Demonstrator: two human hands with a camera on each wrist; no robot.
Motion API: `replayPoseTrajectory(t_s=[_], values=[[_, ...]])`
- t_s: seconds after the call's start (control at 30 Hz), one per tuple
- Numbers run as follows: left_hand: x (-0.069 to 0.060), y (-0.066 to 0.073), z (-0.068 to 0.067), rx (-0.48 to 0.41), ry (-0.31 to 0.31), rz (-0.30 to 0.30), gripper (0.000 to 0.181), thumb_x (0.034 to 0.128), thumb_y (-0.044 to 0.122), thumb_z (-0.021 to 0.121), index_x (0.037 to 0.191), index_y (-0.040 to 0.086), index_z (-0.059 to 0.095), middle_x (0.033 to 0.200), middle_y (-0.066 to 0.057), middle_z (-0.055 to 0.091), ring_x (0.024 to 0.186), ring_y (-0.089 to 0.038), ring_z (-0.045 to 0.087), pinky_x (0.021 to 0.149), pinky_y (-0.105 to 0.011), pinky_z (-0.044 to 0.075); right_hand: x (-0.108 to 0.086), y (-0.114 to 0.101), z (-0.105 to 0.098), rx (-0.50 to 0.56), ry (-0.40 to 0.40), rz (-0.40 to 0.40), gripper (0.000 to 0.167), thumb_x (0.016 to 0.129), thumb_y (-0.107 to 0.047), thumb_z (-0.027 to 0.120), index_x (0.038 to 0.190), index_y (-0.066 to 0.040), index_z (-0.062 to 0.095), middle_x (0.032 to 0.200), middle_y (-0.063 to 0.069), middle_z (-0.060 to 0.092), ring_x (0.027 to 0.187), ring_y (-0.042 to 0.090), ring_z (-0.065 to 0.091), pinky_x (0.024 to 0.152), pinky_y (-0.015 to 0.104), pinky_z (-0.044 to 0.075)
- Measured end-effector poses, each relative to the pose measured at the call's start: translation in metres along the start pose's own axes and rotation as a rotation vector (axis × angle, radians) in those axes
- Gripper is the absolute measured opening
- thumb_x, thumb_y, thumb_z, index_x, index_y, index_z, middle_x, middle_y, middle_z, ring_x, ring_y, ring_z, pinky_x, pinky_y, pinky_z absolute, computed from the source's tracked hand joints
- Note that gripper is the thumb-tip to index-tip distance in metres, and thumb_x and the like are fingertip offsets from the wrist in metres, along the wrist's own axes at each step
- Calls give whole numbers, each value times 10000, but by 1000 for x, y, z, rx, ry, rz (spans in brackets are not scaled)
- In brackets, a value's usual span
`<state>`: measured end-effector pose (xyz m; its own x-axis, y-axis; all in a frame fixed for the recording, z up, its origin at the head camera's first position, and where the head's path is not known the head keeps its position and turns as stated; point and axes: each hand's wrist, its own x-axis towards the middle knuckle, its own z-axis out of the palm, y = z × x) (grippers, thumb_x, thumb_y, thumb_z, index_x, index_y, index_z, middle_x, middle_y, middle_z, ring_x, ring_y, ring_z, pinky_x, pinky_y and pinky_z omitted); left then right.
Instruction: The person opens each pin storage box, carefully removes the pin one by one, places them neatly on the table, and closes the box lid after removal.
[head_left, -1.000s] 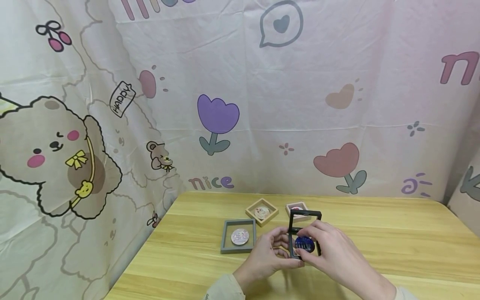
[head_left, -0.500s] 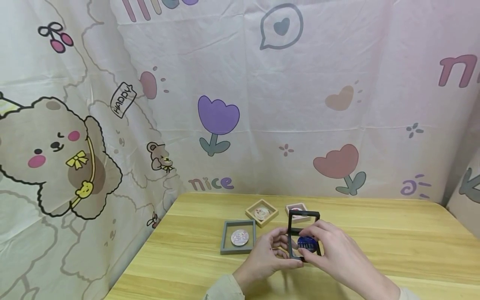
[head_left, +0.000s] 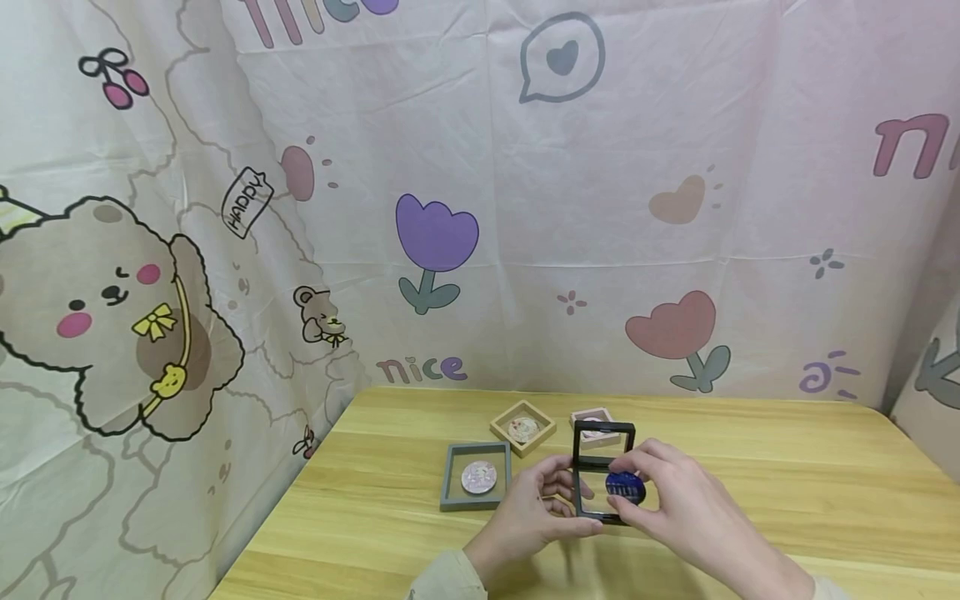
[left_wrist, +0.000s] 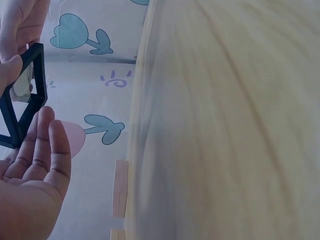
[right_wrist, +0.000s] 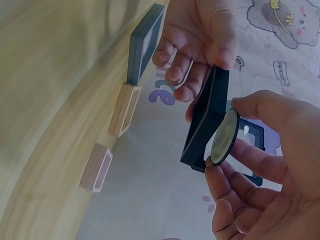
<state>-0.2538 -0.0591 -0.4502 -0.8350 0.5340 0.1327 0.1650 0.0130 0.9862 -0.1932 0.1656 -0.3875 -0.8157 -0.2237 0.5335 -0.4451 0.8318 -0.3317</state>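
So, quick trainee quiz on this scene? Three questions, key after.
1. How many square frames rest on the yellow wood-grain table?
2. Which hand pinches the round dark-blue badge?
3. True or false: the black two-pane square frame lies on the table.

Key:
1. Three: a grey frame, a light wood-toned frame and a small pale-pink frame.
2. The right hand.
3. False: the left hand holds that black frame up.

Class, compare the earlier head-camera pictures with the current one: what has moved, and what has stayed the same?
The right hand, pinching the blue round badge, has moved it rightward across the black frame, so it now overlaps the frame's right edge. Nothing was released. The left hand still holds the frame; the grey frame and wooden frame stayed put.
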Motion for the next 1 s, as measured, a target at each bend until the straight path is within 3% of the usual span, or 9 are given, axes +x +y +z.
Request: replayPoseTrajectory(t_s=[0.63,1.0], values=[[-1,2,-1,-14,21,-36,917,814,111,944,1578,1,449,1119,32,767,1004,-158,710,844,-182,615,-8,18,-8,-24,3,69,286,770,-252,952,1004,-256,788,965,-179,682,845,35,677,649,221,535],[-2,3,-4,-5,16,-37,923,822,109,936,1587,-5,432,1135,28,758,1021,-166,703,848,-169,608,-16,51,-8,-73,-48,146,284,778,-285,949,1011,-246,790,952,-140,682,840,67,636,642,232,529]])
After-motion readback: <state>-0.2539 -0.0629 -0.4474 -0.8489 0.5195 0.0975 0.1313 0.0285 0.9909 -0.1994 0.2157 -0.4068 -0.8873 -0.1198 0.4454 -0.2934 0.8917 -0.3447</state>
